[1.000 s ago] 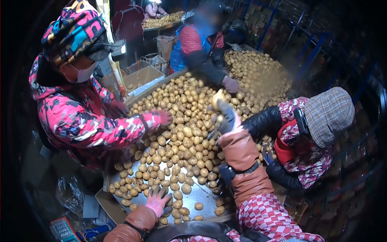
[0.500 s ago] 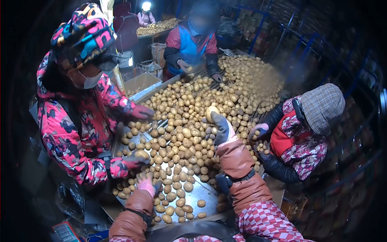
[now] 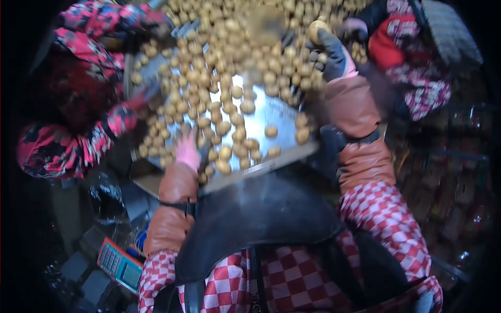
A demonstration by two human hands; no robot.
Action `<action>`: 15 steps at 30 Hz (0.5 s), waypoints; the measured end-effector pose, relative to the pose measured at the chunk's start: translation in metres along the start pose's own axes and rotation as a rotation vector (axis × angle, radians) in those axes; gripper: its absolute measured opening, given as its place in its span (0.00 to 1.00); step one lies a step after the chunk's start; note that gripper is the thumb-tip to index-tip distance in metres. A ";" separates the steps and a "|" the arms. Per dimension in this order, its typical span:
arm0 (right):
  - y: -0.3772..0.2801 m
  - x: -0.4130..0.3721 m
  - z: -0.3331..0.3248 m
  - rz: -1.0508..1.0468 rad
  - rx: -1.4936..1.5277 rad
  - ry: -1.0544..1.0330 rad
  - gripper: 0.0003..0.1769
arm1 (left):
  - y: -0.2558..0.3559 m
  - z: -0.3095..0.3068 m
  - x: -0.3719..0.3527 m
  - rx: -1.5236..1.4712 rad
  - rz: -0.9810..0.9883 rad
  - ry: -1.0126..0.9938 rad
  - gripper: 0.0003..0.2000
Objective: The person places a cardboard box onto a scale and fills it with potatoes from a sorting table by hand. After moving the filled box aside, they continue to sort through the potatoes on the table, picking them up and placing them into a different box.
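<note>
My right hand (image 3: 336,57), in a grey and pink glove, reaches out over the far right part of the potato pile. It is closed on a pale potato (image 3: 317,31), raised above the others. My left hand (image 3: 188,149), in a pink glove with a dark thumb side, rests among loose potatoes (image 3: 223,128) near the front left of the metal table (image 3: 284,117). Its fingers are spread, and I see nothing gripped in them. Much of the pile is smeared by motion.
A co-worker's gloved hand (image 3: 146,94) is at the table's left side. Another co-worker's hand (image 3: 356,27) is close to my right hand. The table's front rim (image 3: 261,166) runs before my dark apron (image 3: 255,208). A red-edged keypad device (image 3: 120,263) lies low on the left.
My view has tipped downward, so the table sits higher in it. My right hand has moved outward to the right, still holding the potato. My left hand stays low among the potatoes.
</note>
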State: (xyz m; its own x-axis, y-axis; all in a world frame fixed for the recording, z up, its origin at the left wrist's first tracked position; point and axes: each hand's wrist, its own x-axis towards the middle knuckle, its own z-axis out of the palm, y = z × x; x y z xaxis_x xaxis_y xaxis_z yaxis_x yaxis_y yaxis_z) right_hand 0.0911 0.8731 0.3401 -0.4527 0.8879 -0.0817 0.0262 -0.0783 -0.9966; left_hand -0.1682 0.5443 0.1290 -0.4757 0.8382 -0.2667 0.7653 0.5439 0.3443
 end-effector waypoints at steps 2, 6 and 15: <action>0.054 -0.020 -0.034 0.192 -0.009 0.079 0.22 | 0.001 -0.003 -0.007 0.018 0.149 0.129 0.36; 0.154 -0.104 -0.067 0.409 -0.355 0.080 0.32 | 0.005 -0.001 -0.014 0.064 0.170 0.116 0.34; 0.215 -0.169 -0.108 0.753 -0.681 0.280 0.36 | 0.067 0.012 0.018 -0.019 0.338 0.245 0.25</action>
State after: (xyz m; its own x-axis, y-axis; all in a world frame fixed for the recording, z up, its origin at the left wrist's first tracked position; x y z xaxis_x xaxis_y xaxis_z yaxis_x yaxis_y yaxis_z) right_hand 0.2696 0.7557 0.1384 0.1086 0.7959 -0.5956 0.7494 -0.4592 -0.4770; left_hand -0.1200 0.5948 0.1361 -0.2899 0.9532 0.0854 0.8890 0.2352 0.3930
